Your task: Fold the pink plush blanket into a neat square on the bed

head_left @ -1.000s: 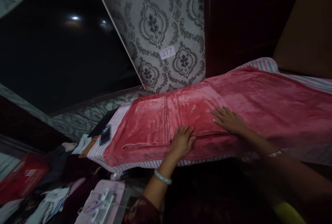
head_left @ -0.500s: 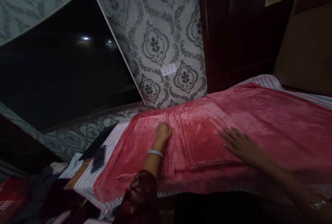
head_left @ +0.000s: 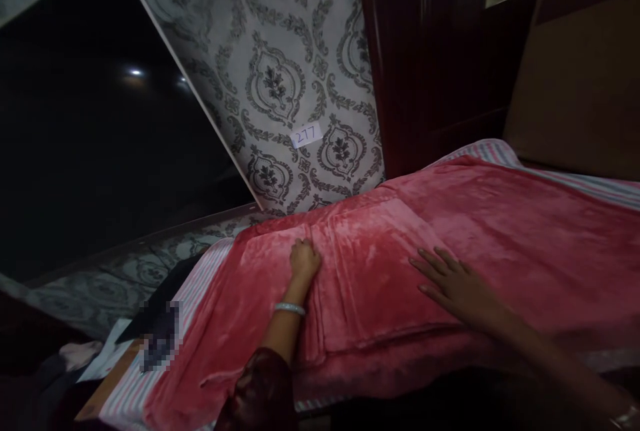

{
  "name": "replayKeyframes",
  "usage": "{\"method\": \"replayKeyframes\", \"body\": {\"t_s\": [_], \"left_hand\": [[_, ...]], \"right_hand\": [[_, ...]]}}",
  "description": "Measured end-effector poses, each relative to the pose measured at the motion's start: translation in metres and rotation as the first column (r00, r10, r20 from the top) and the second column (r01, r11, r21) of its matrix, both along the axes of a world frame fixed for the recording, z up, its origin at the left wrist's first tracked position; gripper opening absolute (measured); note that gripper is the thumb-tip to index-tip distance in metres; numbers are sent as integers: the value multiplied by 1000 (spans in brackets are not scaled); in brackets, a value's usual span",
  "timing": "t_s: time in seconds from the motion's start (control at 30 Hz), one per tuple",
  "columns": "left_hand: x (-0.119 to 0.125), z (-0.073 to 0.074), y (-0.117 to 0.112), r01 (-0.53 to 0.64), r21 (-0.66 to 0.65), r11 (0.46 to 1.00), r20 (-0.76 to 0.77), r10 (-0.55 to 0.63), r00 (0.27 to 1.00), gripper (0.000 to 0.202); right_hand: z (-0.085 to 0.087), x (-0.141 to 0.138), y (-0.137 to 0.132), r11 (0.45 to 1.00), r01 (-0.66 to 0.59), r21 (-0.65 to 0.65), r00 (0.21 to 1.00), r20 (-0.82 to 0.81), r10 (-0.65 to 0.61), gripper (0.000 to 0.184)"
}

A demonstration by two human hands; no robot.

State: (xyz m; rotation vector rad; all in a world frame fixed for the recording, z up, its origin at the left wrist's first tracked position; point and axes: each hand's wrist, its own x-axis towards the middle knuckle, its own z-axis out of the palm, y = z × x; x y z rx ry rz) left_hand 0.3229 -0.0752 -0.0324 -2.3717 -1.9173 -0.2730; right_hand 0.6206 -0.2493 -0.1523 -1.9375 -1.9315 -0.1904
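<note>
A pink-red plush blanket (head_left: 380,271) is spread out, with a folded section lying on its left half. My left hand (head_left: 305,261), with a pale bangle at the wrist, is closed on the folds along the left side of that section. Its fingertips are partly hidden. My right hand (head_left: 453,284) lies open and flat on the plush, fingers spread, by the right side of the folded section.
A striped sheet (head_left: 205,278) shows beneath the blanket. At the left hangs a large dark screen (head_left: 110,138). Behind are patterned wallpaper with a paper label (head_left: 307,134) and a brown cardboard panel (head_left: 580,78). Clothes (head_left: 80,354) lie at the lower left.
The view has swung slightly, so the wall and blanket sit further left. Both hands stay at about the same places on the blanket, the left closed and the right flat.
</note>
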Motion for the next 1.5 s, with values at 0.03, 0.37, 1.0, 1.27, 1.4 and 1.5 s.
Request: {"method": "replayKeyframes", "body": {"t_s": [0.03,0.37,1.0,1.27,1.4,1.5], "left_hand": [[2,0,-3,8,26,1000,0,-8,1000,53],[7,-21,-12,82,-208,975,24,-78,997,63],[-58,-25,-111,47,-157,987,0,-47,999,60],[6,-20,-146,441,-87,893,219,-415,883,61],[8,-33,-151,445,-132,886,244,-406,881,64],[4,-48,-152,446,-161,881,258,-398,880,64]], "right_hand": [[3,-1,-1,1000,-4,-9,1000,6,4,66],[6,-2,-1,999,14,-39,1000,12,-13,63],[21,5,12,982,-8,-191,1000,-21,4,64],[75,-38,101,971,-222,-92,975,-51,218,64],[90,-59,163,948,-264,-177,964,-65,256,66],[92,-75,200,936,-262,-235,965,-67,254,66]]}}
